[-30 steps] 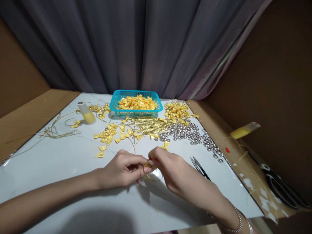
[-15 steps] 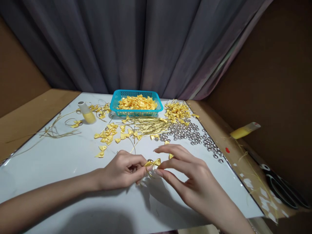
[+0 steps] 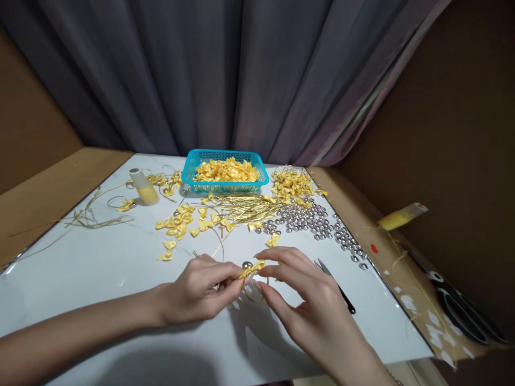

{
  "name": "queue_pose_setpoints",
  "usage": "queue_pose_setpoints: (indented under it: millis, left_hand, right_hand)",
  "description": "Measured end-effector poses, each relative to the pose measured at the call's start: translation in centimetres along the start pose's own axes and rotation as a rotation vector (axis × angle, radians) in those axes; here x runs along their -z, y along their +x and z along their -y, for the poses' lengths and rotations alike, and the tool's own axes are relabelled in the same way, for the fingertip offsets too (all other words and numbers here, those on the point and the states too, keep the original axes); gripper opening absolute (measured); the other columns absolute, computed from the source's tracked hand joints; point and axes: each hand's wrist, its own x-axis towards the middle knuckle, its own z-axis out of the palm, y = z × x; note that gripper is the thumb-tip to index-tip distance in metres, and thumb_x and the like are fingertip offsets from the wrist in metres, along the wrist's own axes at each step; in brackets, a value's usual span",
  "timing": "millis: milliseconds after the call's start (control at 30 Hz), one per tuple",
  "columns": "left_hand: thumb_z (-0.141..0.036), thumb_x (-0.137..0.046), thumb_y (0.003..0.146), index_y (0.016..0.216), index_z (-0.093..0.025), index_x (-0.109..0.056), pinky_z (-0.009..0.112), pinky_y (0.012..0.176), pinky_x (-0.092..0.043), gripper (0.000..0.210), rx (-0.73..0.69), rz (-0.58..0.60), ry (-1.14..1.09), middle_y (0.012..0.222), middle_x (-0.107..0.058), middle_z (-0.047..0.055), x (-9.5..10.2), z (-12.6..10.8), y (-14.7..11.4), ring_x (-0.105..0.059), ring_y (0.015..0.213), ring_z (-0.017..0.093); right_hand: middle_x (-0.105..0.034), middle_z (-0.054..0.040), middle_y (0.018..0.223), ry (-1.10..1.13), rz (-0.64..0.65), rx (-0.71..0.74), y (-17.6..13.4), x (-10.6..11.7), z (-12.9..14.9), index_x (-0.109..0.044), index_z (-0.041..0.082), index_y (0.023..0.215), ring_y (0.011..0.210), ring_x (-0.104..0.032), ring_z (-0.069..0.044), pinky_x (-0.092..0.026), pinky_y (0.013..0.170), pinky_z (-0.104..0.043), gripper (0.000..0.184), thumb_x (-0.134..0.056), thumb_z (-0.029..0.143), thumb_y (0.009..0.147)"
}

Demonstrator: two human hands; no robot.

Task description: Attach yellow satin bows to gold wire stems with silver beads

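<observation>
View: from my head camera, I am looking down at a glossy white tabletop [image 3: 120,257].
Left hand: my left hand [image 3: 203,289] is pinching, thumb against forefinger, the left end of a small yellow satin bow [image 3: 254,268].
Bow: it is sitting tilted above the tabletop, between my two hands; a round, shiny silver bead [image 3: 247,265] is resting at its upper edge and a thin gold cord loop [image 3: 245,292] is hanging below.
Right hand: my right hand [image 3: 308,292] is holding its fingers spread and curved at the bow's right end; I cannot tell whether they are touching it.
Snips: black-handled metal snips [image 3: 341,295] are lying just beyond my right hand, partly hidden.
Basket: a turquoise plastic basket [image 3: 225,187] is holding more bows behind.
</observation>
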Motion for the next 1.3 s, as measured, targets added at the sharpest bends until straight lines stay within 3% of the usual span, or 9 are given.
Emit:
queue_pose_setpoints:
  millis: [233, 367, 433, 600, 867, 1033, 1300]
  left_hand:
    - [-0.008, -0.054, 0.084, 0.076, -0.010, -0.062, 0.017, 0.042, -0.038, 0.012, -0.007, -0.041, -0.039, 0.047, -0.057, -0.004, -0.1, 0.1, -0.2, -0.047, 0.036, 0.006]
    - [-0.008, -0.054, 0.084, 0.075, -0.011, -0.062, 0.018, 0.040, -0.036, 0.012, -0.010, -0.080, 0.009, 0.045, -0.055, -0.004, -0.1, 0.1, -0.1, -0.044, 0.035, 0.006]
    - [-0.008, -0.054, 0.084, 0.075, -0.011, -0.062, 0.018, 0.040, -0.036, 0.012, -0.028, -0.101, 0.037, 0.046, -0.056, -0.004, -0.1, 0.2, -0.2, -0.045, 0.035, 0.006]
    - [-0.008, -0.055, 0.084, 0.082, -0.011, -0.062, 0.019, 0.042, -0.036, 0.008, -0.104, -0.101, 0.081, 0.049, -0.059, -0.002, -0.3, 0.6, -0.7, -0.050, 0.038, 0.008]
    - [-0.006, -0.054, 0.083, 0.084, -0.011, -0.062, 0.021, 0.042, -0.035, 0.009, -0.137, -0.110, 0.143, 0.049, -0.056, -0.004, -0.3, 0.7, -0.9, -0.049, 0.039, 0.008]
    - [-0.005, -0.054, 0.083, 0.085, -0.010, -0.062, 0.021, 0.043, -0.035, 0.010, -0.143, -0.119, 0.143, 0.050, -0.056, -0.004, -0.5, 0.8, -0.8, -0.048, 0.039, 0.007]
    - [-0.005, -0.053, 0.084, 0.079, -0.010, -0.061, 0.021, 0.042, -0.036, 0.010, -0.130, -0.137, 0.152, 0.049, -0.058, -0.003, -0.4, 0.6, -0.7, -0.048, 0.037, 0.007]
  right_hand:
    - [-0.066, -0.0078, 0.092, -0.068, -0.116, 0.020, -0.3, -0.6, 0.6, -0.062, 0.015, 0.082, 0.089, -0.060, -0.018, -0.051, 0.075, -0.030, 0.009, -0.053, 0.011, 0.084]
    - [-0.062, -0.0026, 0.074, 0.003, -0.161, -0.138, -0.9, -0.4, 0.5, -0.058, 0.016, 0.079, 0.065, -0.056, -0.012, -0.045, 0.053, -0.022, 0.006, -0.056, 0.018, 0.084]
    - [-0.060, -0.0010, 0.068, 0.085, -0.108, -0.253, -1.1, -0.4, 0.3, -0.058, 0.016, 0.073, 0.059, -0.053, -0.011, -0.040, 0.048, -0.021, 0.010, -0.057, 0.021, 0.083]
    - [-0.060, -0.0002, 0.065, 0.477, 0.148, -0.504, -0.7, -1.0, -0.1, -0.065, 0.016, 0.072, 0.057, -0.050, -0.009, -0.038, 0.051, -0.020, 0.012, -0.060, 0.025, 0.079]
    - [-0.032, 0.0117, 0.042, 1.481, 0.162, -0.802, -1.6, -2.5, -1.2, -0.063, 0.015, 0.076, 0.036, -0.020, 0.000, -0.016, 0.036, -0.013, 0.013, -0.070, 0.026, 0.076]
    - [-0.025, 0.0137, 0.038, 2.005, 0.185, -0.719, -2.2, -3.8, -1.7, -0.063, 0.014, 0.077, 0.031, -0.010, -0.001, -0.014, 0.032, -0.012, 0.006, -0.066, 0.019, 0.080]
    - [-0.022, 0.0137, 0.034, 2.280, 0.137, -0.452, -3.1, -6.1, -1.7, -0.066, 0.014, 0.088, 0.028, -0.008, -0.002, -0.010, 0.032, -0.015, 0.011, -0.055, 0.016, 0.086]
